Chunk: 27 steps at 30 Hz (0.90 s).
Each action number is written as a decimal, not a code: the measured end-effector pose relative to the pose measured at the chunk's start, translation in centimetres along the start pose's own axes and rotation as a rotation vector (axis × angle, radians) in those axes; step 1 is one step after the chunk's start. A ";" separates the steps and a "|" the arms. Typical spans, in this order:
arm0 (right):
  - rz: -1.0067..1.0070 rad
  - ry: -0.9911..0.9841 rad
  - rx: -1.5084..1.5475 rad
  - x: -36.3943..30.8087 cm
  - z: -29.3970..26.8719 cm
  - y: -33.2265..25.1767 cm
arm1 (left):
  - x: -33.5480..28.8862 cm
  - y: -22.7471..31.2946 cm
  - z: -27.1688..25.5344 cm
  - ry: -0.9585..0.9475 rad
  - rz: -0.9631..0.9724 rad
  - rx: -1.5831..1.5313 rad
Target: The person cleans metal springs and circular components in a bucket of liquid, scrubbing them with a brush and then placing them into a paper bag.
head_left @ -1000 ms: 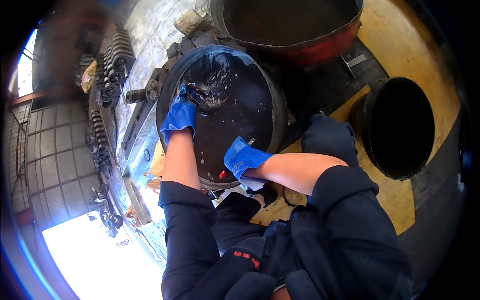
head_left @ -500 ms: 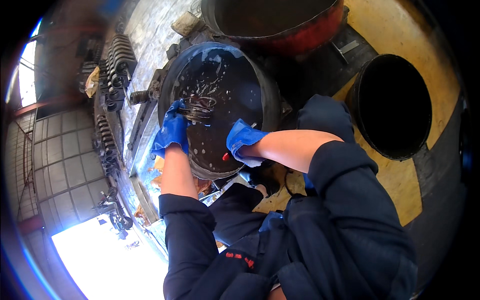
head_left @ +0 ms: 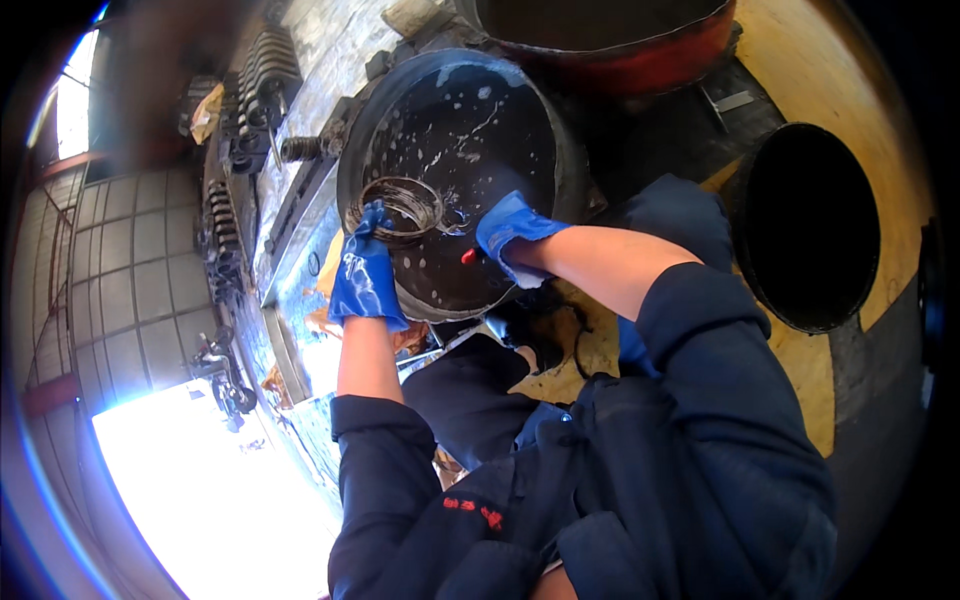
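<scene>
A blue glove covers my left hand (head_left: pixel 368 270), its fingers closed on the near side of a bundle of thin metal rings (head_left: pixel 402 207). The rings are tilted over a round dark tub (head_left: pixel 572 150) of dark liquid (head_left: pixel 500 130) with pale flecks of foam. My right hand (head_left: pixel 515 232), gloved in blue too, is closed just right of the rings, inside the tub's rim. A small red piece (head_left: pixel 469 256) pokes out beside its fingers, seemingly the end of a tool; the rest is hidden. Thin pale strands lie between the rings and that hand.
Beyond the tub stands a larger red drum (head_left: pixel 640 60). A black open barrel (head_left: pixel 810 228) is at the right on yellow flooring (head_left: pixel 815 400). Coil springs (head_left: pixel 268 75) and metal parts line the left side of a pale bench (head_left: pixel 330 50). A stone-like block (head_left: pixel 410 15) sits by the tub.
The ring bundle has turned so its round opening shows more. My right hand has come closer to it, the red piece moving along. The whole view has shifted slightly.
</scene>
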State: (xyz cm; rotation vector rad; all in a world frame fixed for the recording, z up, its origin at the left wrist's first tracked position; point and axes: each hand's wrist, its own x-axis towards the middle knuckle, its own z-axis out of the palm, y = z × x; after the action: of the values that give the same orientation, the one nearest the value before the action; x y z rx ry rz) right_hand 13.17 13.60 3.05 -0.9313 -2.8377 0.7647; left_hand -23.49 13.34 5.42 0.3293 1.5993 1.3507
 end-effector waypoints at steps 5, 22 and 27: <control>0.129 0.055 0.011 1.4 0.0 0.3 | -2.6 -3.9 -3.1 -0.424 0.655 0.888; 0.383 0.073 1.042 1.4 -6.5 1.9 | -13.7 -13.0 2.1 -0.194 -0.125 0.345; 0.423 -0.140 1.093 3.2 -6.4 0.4 | -12.1 -14.2 3.3 -0.212 -0.195 0.163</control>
State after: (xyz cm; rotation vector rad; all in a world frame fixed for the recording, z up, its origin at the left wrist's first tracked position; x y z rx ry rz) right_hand 12.07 18.53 8.13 -1.2119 -1.7411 2.1245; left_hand -9.85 1.67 -0.56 0.3909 1.5236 1.0058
